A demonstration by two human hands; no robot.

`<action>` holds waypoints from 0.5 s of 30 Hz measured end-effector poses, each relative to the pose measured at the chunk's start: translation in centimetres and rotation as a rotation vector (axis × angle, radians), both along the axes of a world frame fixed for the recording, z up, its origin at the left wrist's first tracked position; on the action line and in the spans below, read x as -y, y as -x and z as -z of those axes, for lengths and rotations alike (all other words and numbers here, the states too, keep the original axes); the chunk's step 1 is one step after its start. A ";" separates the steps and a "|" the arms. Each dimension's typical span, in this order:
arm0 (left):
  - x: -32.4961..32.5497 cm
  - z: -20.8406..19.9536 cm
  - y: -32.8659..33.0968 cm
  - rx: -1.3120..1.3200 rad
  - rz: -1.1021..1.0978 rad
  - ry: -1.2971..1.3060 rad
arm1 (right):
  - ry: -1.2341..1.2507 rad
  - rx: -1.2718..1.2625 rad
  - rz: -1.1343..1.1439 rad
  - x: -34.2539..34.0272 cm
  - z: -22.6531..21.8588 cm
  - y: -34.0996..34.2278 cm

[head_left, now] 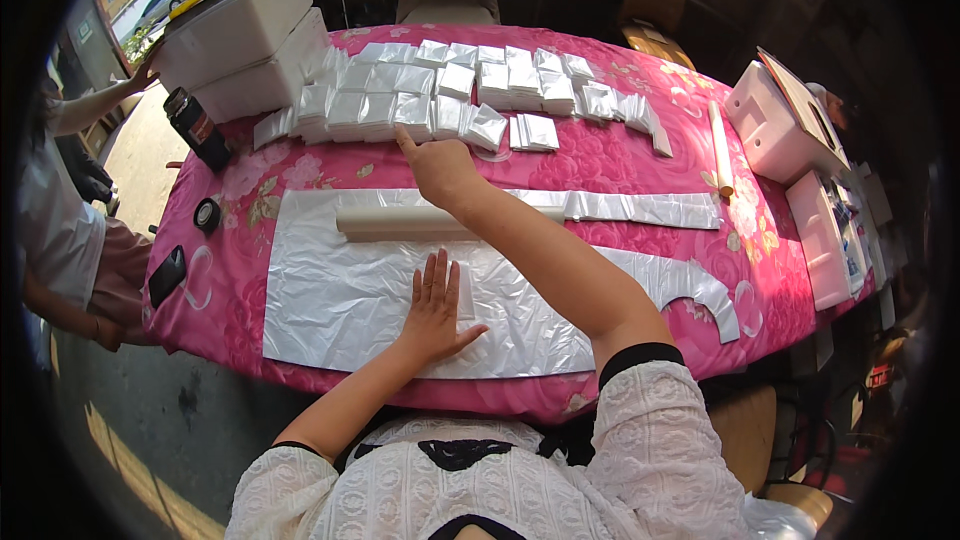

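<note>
A white plastic bag lies spread flat across the near part of the table, its handle strips stretching to the right. Palm down on it rests my left hand, fingers spread and holding nothing. A pale tube or roll lies crosswise over the bag's far part, partly covered by my right forearm. My right hand reaches over it toward the stacks of folded white plastic bags. Its index finger is stretched out at the front edge of a stack; the other fingers look curled and are partly hidden.
A pink flowered cloth covers the table. At left are a dark bottle, a roll of black tape and a phone. White foam boxes stand behind them, beside another person. A thin roll and more foam boxes are right.
</note>
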State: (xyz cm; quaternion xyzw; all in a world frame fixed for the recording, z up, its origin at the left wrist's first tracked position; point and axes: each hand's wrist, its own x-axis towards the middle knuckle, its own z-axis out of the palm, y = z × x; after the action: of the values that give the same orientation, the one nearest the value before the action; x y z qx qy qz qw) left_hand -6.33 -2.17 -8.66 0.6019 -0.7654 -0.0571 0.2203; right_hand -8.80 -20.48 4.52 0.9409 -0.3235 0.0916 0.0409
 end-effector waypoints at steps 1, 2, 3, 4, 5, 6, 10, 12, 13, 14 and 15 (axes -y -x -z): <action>-0.3 0.1 0.0 -0.001 0.000 0.005 | -0.036 0.026 0.027 1.0 0.2 -1.1; -0.6 0.2 0.0 0.000 -0.001 0.013 | -0.068 0.053 0.054 1.7 0.2 -2.2; -0.7 0.2 -0.1 -0.002 -0.005 0.019 | -0.103 0.078 0.077 1.9 0.2 -3.3; -0.6 0.0 -0.1 0.007 0.001 -0.016 | -0.109 0.088 0.048 1.8 0.2 -4.3; -0.7 -0.2 -0.1 0.016 0.005 -0.056 | -0.120 0.099 0.017 1.5 0.0 -5.3; -0.6 -0.1 0.0 0.021 0.016 -0.096 | -0.131 0.105 -0.006 1.3 0.0 -6.0; -0.5 -1.2 0.4 0.013 0.058 -0.075 | -0.192 0.070 0.122 3.6 1.9 -4.4; -1.0 -1.4 0.4 -0.038 0.058 -0.034 | -0.145 0.033 0.476 8.4 3.1 1.6; -1.4 -1.5 0.1 -0.061 0.054 -0.015 | -0.082 0.050 0.659 10.1 3.1 4.6; -1.7 -1.9 -0.1 -0.123 0.079 -0.010 | -0.024 0.076 0.848 11.7 2.6 8.0; -2.6 -2.3 -0.9 -0.176 0.094 -0.017 | 0.084 0.159 0.677 10.6 2.2 9.4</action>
State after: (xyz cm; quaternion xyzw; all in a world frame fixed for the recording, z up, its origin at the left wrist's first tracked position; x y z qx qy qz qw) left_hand -5.45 0.39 -6.36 0.5600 -0.7698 -0.1264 0.2789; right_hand -18.16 -31.12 2.29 0.7676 -0.6154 0.1589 0.0823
